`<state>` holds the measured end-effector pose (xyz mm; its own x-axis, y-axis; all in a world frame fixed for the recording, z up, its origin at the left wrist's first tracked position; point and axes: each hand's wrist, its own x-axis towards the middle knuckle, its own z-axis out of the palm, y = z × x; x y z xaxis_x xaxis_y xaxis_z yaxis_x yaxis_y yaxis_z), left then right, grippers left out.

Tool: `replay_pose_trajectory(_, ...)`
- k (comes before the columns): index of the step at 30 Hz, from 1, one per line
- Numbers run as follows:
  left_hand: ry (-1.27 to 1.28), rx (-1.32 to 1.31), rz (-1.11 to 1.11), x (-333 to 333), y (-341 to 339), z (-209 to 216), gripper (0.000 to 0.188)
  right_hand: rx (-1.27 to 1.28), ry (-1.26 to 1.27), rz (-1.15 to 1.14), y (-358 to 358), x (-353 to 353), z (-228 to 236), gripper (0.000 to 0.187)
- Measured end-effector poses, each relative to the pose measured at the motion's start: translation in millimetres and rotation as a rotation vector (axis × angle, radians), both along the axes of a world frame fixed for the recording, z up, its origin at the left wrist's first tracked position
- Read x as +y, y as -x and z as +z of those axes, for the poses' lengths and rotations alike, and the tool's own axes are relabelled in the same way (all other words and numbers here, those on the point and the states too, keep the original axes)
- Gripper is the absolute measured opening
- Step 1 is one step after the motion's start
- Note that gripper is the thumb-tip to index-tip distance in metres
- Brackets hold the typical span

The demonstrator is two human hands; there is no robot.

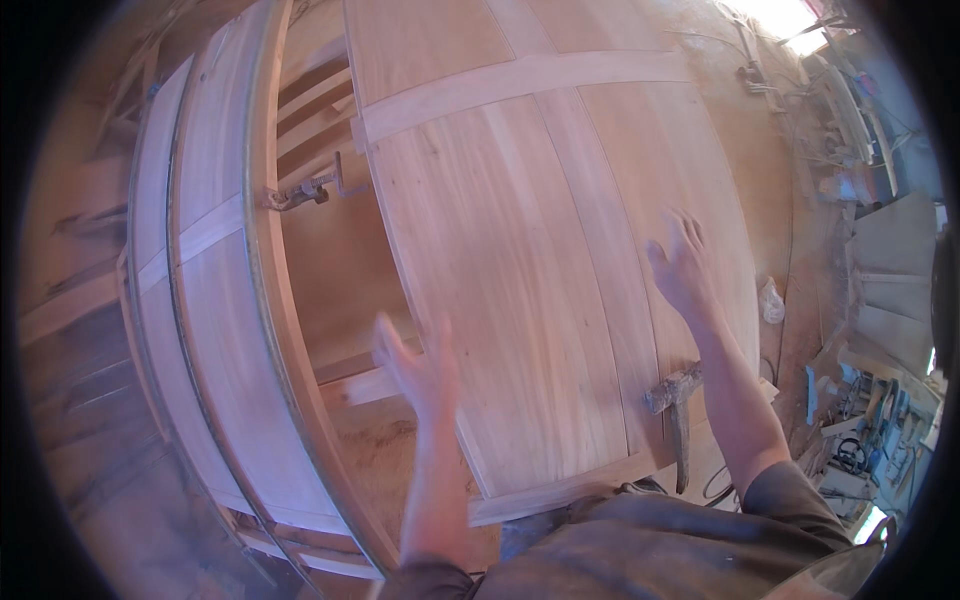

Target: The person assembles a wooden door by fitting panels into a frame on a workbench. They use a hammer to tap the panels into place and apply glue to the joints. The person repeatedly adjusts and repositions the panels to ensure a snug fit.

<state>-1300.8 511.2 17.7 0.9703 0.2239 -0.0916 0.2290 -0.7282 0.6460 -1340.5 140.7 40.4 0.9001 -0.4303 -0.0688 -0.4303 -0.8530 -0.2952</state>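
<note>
A large wooden panel door (470, 250) of pale boards and cross rails lies flat in front of me. My left hand (420, 375) is over its left edge, slightly blurred, with thumb and fingers apart and nothing seen in it. Above the right part of the panel, my right hand (685, 268) is stretched out with spread fingers, also holding nothing. I cannot tell whether either hand touches the wood. A hammer (680, 395) with a worn, rough head rests at the panel's near right corner, beside my right forearm, its handle pointing toward me.
To the left, a second panelled wooden piece (215, 270) stands within long metal bar clamps, whose screw end (305, 190) juts into the gap. Tools and offcuts (880, 430) clutter the far right. A small white plastic bag (771, 300) lies beyond the panel's right edge.
</note>
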Motion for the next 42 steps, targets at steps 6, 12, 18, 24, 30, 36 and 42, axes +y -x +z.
replay_pose_trajectory(6, 0.161, 0.142, 0.066, -30.9, -252.3, -42.8, 0.111, -0.190, 0.186, 0.115, -54.9, 20.2, -64.9, 0.060)
replay_pose_trajectory(12, 0.230, 0.091, 0.028, -65.7, -288.0, -68.7, 0.112, -0.157, 0.185, 0.113, -48.1, 6.6, -65.5, 0.059)
replay_pose_trajectory(18, 0.130, 0.120, 0.022, -71.3, -283.3, -37.3, 0.115, -0.154, 0.164, 0.128, -51.9, 7.3, -61.3, 0.061)
replay_pose_trajectory(24, 0.199, 0.134, -0.056, -64.6, -290.8, -34.5, 0.117, -0.142, 0.154, 0.138, -53.7, 6.8, -63.2, 0.062)
replay_pose_trajectory(30, 0.169, 0.146, -0.021, -76.1, -287.0, -29.8, 0.119, -0.131, 0.167, 0.135, -50.8, 6.8, -63.5, 0.062)
replay_pose_trajectory(36, 0.094, 0.120, -0.019, -81.1, -287.5, -28.2, 0.114, -0.123, 0.164, 0.116, -49.2, 6.9, -61.5, 0.063)
replay_pose_trajectory(42, -0.197, 0.207, -0.024, -86.4, -260.0, -25.8, 0.090, -0.162, 0.163, 0.097, -51.7, 10.9, -55.4, 0.061)
